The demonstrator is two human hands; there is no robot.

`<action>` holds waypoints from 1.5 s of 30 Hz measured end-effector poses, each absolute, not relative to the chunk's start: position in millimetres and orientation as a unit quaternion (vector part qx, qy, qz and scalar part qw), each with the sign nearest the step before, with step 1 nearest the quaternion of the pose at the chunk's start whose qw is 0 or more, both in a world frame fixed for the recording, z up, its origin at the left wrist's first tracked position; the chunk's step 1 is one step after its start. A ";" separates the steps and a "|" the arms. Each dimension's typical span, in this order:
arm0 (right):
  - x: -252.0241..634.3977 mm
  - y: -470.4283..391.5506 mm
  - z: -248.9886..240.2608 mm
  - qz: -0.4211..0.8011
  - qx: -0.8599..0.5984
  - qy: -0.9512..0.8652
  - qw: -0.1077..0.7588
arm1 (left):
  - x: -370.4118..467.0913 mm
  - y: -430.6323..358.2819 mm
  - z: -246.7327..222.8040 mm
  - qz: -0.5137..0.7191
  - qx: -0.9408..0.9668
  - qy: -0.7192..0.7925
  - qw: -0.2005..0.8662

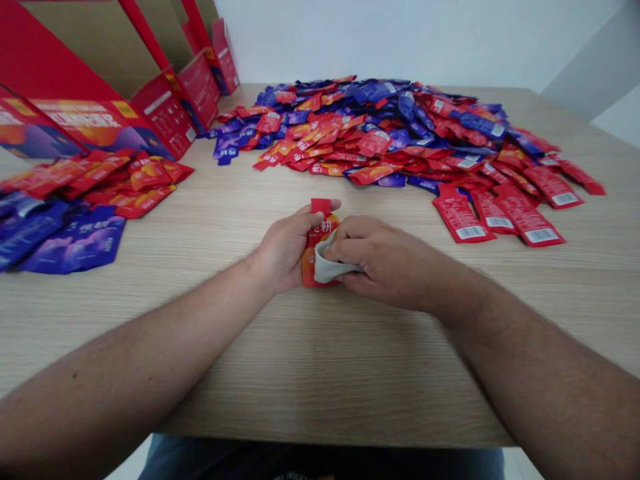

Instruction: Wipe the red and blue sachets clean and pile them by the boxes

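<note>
Near the middle of the view, my left hand (286, 252) holds a red and orange pouch (311, 257) with its printed front up, the thumb near the narrow red top. My right hand (373, 257) grips a light grey cloth (327, 268) and presses it against the right side of the pouch. The cloth covers part of the print. Some fingertips of my right hand are hidden in the cloth's folds.
A large heap of red and purple pouches (345, 143) lies across the back of the wooden table (320, 373). Smaller piles of red pouches (145, 180) and purple pouches (75, 240) lie at the left. Open red boxes (90, 117) stand behind them, before a white wall.
</note>
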State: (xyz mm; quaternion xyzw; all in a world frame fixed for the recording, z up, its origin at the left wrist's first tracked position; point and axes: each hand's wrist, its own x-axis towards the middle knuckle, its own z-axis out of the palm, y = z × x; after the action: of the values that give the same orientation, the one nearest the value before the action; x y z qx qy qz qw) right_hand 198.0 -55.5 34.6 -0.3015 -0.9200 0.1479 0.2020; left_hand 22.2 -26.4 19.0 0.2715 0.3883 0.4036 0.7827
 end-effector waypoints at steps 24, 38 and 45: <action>198.0 -48.7 25.6 0.269 -0.297 -0.893 0.205 | 18.5 -17.6 18.4 0.443 0.246 0.423 0.751; 186.8 -55.1 22.9 0.076 -0.388 -0.848 0.354 | 29.5 -33.4 18.2 0.419 0.288 0.393 0.766; 209.5 -34.4 25.1 0.035 -0.505 -0.777 0.375 | 18.9 -34.2 14.6 0.297 0.360 0.390 0.794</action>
State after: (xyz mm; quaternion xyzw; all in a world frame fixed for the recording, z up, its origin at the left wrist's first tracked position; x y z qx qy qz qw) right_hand 209.5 -34.4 25.1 -0.5053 -0.7765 0.0351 0.3748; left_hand 18.9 -34.2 14.6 0.3597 0.3897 0.2970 0.7940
